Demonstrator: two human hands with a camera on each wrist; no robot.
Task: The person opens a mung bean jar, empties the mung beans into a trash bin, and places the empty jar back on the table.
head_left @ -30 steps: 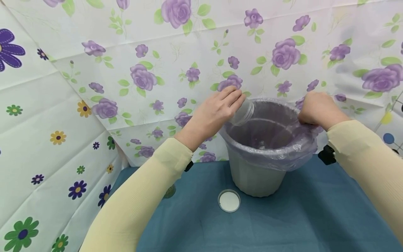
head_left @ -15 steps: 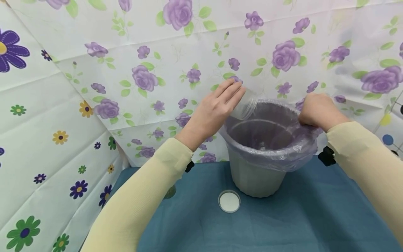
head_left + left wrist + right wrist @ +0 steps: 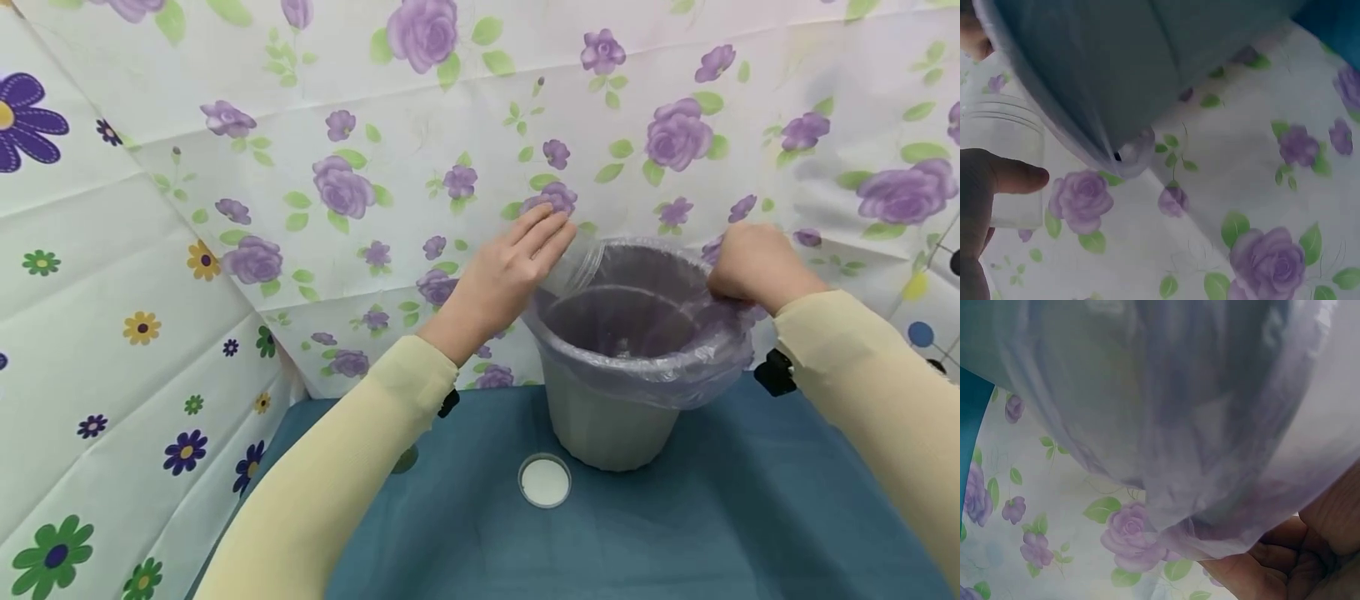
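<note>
Jar [image 3: 574,270], clear, tilted at left rim of the bin [image 3: 611,433], mouth toward the opening, gripped round its wall by the left hand [image 3: 504,277]. Probably light, stiff, slick; best held by the body, behind the threaded neck. Liner [image 3: 675,377] over the bin's rim looks soft, slippery, easily torn; right hand [image 3: 761,265] grips it at the bin's right, where a gathered fold should hold better than one edge.
</note>
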